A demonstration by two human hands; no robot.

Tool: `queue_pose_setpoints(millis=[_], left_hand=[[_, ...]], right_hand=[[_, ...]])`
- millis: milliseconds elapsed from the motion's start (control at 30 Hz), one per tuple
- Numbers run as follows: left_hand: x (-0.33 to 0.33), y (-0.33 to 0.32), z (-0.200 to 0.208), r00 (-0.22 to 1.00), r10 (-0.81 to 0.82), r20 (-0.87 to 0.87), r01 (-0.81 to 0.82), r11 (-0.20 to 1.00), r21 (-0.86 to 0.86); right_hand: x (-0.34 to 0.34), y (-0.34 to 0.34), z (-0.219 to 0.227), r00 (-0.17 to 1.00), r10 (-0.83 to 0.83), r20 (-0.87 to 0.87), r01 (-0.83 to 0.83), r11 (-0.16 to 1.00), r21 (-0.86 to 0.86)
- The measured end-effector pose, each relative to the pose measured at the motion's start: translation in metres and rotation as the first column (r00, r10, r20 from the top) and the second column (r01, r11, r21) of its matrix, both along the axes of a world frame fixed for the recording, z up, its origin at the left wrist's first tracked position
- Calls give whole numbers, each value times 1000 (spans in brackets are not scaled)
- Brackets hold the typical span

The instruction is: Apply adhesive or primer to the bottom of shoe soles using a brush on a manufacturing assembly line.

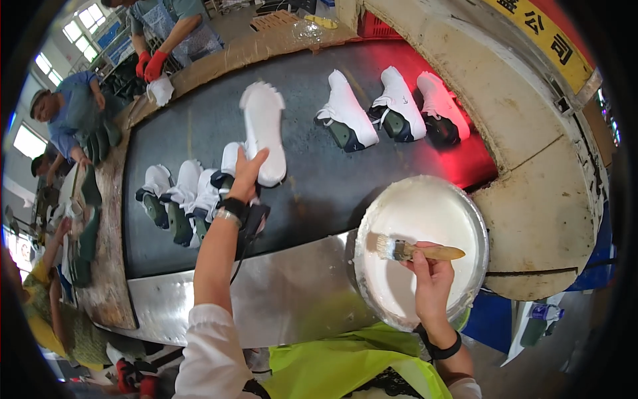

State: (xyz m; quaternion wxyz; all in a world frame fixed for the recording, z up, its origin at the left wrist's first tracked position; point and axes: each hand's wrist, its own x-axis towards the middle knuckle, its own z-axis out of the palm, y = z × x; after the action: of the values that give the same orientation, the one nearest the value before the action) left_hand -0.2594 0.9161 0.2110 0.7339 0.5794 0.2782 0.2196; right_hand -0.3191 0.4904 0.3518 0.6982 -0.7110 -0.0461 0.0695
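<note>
My left hand (244,176) grips a white shoe upper (263,123) by its side, with the pale, flat underside turned up. That upper is held above the dark belt. In my right hand (435,279) is a paintbrush (435,252) with a wooden handle, gripped near its metal band. Its whitish bristles point left over a large round metal bowl (480,233) of thick white liquid. Whether the bristles touch the liquid, I cannot tell. Several white shoes with dark green parts, such as this sneaker (181,206), lie left of my left hand, and one is partly hidden behind it.
Three more white shoes, one a sneaker (349,120), lie at the belt's far right under red light. A beige machine housing (531,219) borders the right side. Co-workers stand left and far left, one wearing red gloves (156,65). A metal ledge (286,292) runs along the near edge.
</note>
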Motion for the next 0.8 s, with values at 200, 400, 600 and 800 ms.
queue_pose_setpoints(millis=[200,400,600,800], left_hand=[[20,-12,8,995,2,-100,13,990,144],[118,-71,3,808,195,-556,107,880,464],[125,-88,8,673,407,-618,8,831,556],[35,-92,48,878,410,-245,143,265,954]], right_hand=[[6,7,-11,998,54,-31,-55,998,-36],[0,-4,-14,998,5,-64,-10,997,-79],[-13,-2,6,999,14,-47,-15,999,-38],[-16,-21,16,999,-20,-32,19,999,-31]])
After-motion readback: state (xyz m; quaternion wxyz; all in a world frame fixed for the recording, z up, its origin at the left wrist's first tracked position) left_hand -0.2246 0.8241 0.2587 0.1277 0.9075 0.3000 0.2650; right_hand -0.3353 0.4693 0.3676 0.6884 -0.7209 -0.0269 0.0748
